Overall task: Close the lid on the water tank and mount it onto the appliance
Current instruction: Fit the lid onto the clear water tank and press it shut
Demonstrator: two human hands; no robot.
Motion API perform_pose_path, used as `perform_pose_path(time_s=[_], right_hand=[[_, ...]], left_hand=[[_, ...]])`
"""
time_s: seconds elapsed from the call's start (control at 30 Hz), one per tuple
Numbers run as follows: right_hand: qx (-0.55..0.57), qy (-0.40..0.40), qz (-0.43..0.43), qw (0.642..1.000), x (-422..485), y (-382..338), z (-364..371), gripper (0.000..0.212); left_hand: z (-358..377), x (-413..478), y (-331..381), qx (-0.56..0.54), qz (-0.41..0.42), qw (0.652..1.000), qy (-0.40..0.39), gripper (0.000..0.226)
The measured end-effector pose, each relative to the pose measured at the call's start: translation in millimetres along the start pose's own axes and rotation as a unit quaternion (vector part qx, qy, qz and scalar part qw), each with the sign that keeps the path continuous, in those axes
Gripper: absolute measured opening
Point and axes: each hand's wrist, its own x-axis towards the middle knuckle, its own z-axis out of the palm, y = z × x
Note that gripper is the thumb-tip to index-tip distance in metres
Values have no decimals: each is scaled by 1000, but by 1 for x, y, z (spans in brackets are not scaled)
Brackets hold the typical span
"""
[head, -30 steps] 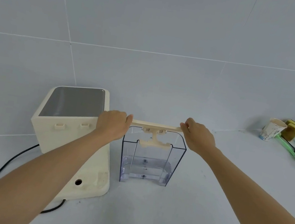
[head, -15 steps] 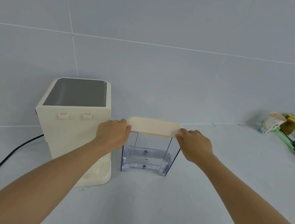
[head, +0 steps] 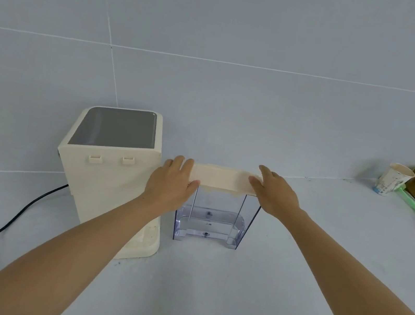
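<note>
From the head view, the clear water tank (head: pixel 214 219) stood upright on the grey counter (head: pixel 205 294), just beside the cream appliance (head: pixel 110 174) and not yet mounted on it. The cream lid (head: pixel 220 178) lay flat across the tank's top. The left hand (head: pixel 172 183) rested over the lid's left end with fingers spread and laid flat, thumb along the front edge; the right hand (head: pixel 274 193) covered the right end the same way, palm down. Neither hand gripped anything; both pressed open on the lid. Whether the lid had fully seated all round was hard to tell, since the hands hid both ends and the back edge sat out of sight.

To finish this step well, the press should probably be even on both ends at once, straight down, so the lid does not rock or pop up at one side. The tank looked light and nearly empty, so a lopsided push might skid it toward the appliance.
</note>
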Motion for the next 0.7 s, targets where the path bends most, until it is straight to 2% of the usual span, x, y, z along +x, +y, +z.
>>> perform_pose_path(time_s=[0.2,0.3,0.53,0.7], right_hand=[[132,-91,32,987,32,-3,9,57],[187,-109,50,975,41,-3,14,57],[138,-104,33,984,43,-8,13,47],[135,-103,29,985,34,-5,11,51]], left_hand=[[5,2,5,28,73,995,-64,64],[6,4,3,47,93,990,-100,69],[0,7,3,68,91,987,-112,63],[-6,15,5,95,104,982,-129,56]])
